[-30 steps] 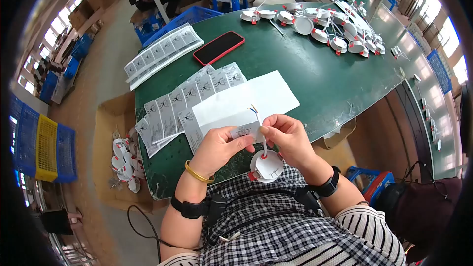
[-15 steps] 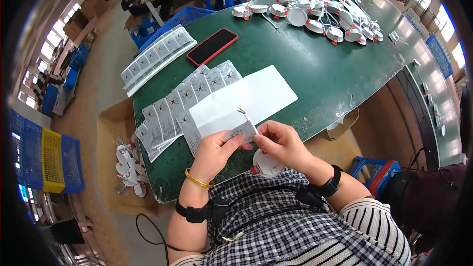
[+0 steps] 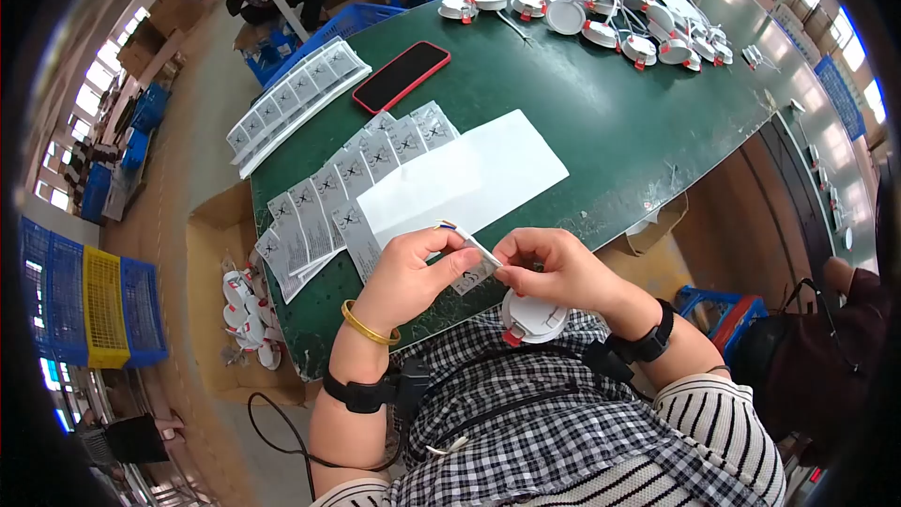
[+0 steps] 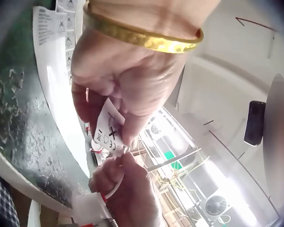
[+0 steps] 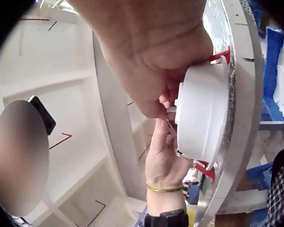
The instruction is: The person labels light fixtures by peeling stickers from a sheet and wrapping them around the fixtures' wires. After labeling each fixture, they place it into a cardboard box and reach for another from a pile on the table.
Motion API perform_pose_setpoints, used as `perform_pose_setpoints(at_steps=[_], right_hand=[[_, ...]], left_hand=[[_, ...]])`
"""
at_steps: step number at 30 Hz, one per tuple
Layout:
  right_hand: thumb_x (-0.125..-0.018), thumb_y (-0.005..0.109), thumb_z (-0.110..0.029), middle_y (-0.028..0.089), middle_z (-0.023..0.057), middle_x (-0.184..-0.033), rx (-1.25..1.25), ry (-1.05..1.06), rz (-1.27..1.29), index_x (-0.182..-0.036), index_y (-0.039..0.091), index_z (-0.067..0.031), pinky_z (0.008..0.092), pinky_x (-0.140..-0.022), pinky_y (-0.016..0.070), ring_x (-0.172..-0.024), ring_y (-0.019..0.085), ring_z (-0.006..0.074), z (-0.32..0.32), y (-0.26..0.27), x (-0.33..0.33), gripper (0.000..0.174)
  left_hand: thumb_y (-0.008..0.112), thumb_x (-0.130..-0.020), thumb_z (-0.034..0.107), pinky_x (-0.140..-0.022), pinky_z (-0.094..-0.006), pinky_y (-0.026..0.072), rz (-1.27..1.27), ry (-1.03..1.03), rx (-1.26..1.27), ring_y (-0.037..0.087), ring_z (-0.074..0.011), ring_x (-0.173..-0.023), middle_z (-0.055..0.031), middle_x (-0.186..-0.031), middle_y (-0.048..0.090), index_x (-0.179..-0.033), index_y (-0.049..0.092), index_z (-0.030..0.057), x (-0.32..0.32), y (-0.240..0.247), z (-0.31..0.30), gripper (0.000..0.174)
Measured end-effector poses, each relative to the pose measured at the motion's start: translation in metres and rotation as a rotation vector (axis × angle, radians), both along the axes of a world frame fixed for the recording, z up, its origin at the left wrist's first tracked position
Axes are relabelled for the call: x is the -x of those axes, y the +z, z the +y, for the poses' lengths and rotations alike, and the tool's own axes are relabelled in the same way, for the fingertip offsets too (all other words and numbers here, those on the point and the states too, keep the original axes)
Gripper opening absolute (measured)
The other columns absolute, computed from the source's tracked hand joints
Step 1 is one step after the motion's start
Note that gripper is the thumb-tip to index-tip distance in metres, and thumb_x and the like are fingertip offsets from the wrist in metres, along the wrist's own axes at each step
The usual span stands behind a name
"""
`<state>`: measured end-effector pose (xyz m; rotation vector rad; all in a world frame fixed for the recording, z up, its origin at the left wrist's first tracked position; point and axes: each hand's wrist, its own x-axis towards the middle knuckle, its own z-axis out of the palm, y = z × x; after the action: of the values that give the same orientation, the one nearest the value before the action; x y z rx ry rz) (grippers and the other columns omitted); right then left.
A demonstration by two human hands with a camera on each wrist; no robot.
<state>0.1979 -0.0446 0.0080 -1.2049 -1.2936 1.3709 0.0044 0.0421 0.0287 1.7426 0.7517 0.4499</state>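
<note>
My left hand [image 3: 413, 277] pinches a silver printed label [image 4: 110, 130] near the white cable [image 3: 477, 246], whose end shows bare coloured wires [image 3: 448, 224]. My right hand [image 3: 561, 272] pinches the cable lower down, where the label's edge meets it. In the left wrist view the two hands' fingertips nearly meet at that edge. The cable leads to a round white downlight [image 3: 540, 321] with red-tipped spring clips, hanging just under my right hand. In the right wrist view the downlight's white body [image 5: 203, 113] is seen from the side.
Label sheets [image 3: 328, 192] and a white backing sheet [image 3: 497, 169] lie on the green table [image 3: 619, 141]. A red-edged phone [image 3: 402, 77] lies beyond. Several downlights [image 3: 601, 33] are heaped at the back right. A cardboard box [image 3: 211, 319] of more stands at the left.
The cable end has swung left and down toward my left fingers, so the cable now slants. The label has turned with it between my hands, and the downlight has shifted slightly right.
</note>
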Motion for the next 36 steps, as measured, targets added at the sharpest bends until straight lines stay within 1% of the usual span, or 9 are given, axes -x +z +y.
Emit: perform_pose_setpoints(at_steps=[2,5,7,10,17,22,24,31,36], right_hand=[[-0.084,0.063,-0.013,0.058,-0.0009,-0.069,-0.047,0.03,-0.008,-0.086,0.06,-0.0008,0.0224,-0.054,0.0434,-0.062,0.052,0.0046,0.002,0.001,-0.005,0.013],[-0.083,0.063,-0.016,0.061,0.0046,-0.068,-0.058,0.046,-0.164,-0.086,0.06,-0.0019,0.0268,-0.056,0.0459,-0.061,0.058,0.0124,0.006,0.006,-0.006,0.014],[-0.08,0.064,-0.016,0.062,0.0115,-0.072,-0.343,-0.019,-0.491,-0.085,0.059,-0.0026,0.0323,-0.058,0.0482,-0.064,0.062,0.0248,0.008,0.003,-0.001,0.015],[-0.077,0.065,-0.014,0.062,0.0145,-0.075,-0.484,0.03,-0.645,-0.084,0.058,-0.0024,0.0354,-0.06,0.0488,-0.067,0.061,0.0316,0.008,0.005,-0.001,0.015],[-0.075,0.064,-0.008,0.062,0.0126,-0.072,-0.295,0.108,-0.425,-0.084,0.058,-0.001,0.0327,-0.061,0.0495,-0.067,0.063,0.0253,0.002,0.012,-0.009,0.013],[-0.081,0.065,-0.005,0.063,0.004,-0.076,-0.094,0.149,-0.227,-0.095,0.055,-0.0015,0.0245,-0.062,0.0487,-0.071,0.06,0.0093,0.004,0.01,-0.016,0.018],[-0.08,0.066,-0.005,0.062,0.0043,-0.074,-0.088,0.146,-0.217,-0.095,0.054,-0.0017,0.0249,-0.061,0.0482,-0.069,0.06,0.0099,0.004,0.01,-0.013,0.02],[-0.083,0.065,-0.007,0.062,0.0027,-0.078,-0.084,0.171,-0.06,-0.096,0.053,-0.0025,0.0229,-0.061,0.0472,-0.07,0.058,0.0075,0.004,0.002,-0.014,0.018],[-0.086,0.063,-0.011,0.061,0.0014,-0.077,0.018,0.139,0.061,-0.098,0.054,-0.0012,0.0207,-0.058,0.0456,-0.067,0.055,0.0057,0.004,0.002,-0.012,0.017]], left_hand=[[0.064,-0.086,0.013,-0.068,-0.0239,0.0439,0.0,-0.006,-0.014,0.053,-0.0088,-0.073,-0.0024,-0.076,0.06,-0.088,0.063,-0.0024,-0.001,-0.002,-0.001,0.016],[0.062,-0.087,0.014,-0.069,-0.0252,0.0446,-0.002,-0.019,-0.048,0.055,-0.0109,-0.074,-0.0046,-0.079,0.061,-0.088,0.063,-0.0021,-0.002,0.0,-0.002,0.016],[0.062,-0.087,0.014,-0.069,-0.026,0.0451,0.002,-0.035,-0.061,0.056,-0.012,-0.074,-0.0057,-0.08,0.061,-0.088,0.063,-0.0019,-0.001,0.0,-0.003,0.016],[0.062,-0.088,0.012,-0.072,-0.025,0.0451,0.054,-0.036,-0.209,0.055,-0.0091,-0.078,-0.0015,-0.083,0.062,-0.088,0.063,-0.001,0.001,-0.006,-0.004,0.013],[0.062,-0.087,0.013,-0.07,-0.0227,0.0438,-0.042,-0.012,0.006,0.054,-0.0072,-0.077,-0.0009,-0.083,0.061,-0.09,0.063,-0.0017,0.004,-0.015,-0.009,0.015],[0.064,-0.086,0.014,-0.067,-0.0223,0.0433,-0.065,0.001,0.27,0.052,-0.0062,-0.074,0.0009,-0.079,0.058,-0.091,0.064,-0.0008,0.001,-0.01,-0.004,0.015],[0.066,-0.084,0.015,-0.066,-0.0225,0.0439,0.197,-0.091,0.157,0.053,-0.0061,-0.072,0.0015,-0.077,0.06,-0.092,0.065,0.0005,-0.002,0.0,-0.006,0.017],[0.067,-0.083,0.015,-0.067,-0.0218,0.0451,0.033,-0.123,0.119,0.056,-0.0071,-0.073,-0.0021,-0.083,0.065,-0.098,0.066,0.0011,0.001,-0.012,-0.008,0.02],[0.064,-0.086,0.012,-0.072,-0.0233,0.0475,0.023,-0.071,0.338,0.06,-0.0093,-0.077,-0.0038,-0.086,0.066,-0.099,0.065,-0.0027,0.005,-0.008,-0.013,0.019]])
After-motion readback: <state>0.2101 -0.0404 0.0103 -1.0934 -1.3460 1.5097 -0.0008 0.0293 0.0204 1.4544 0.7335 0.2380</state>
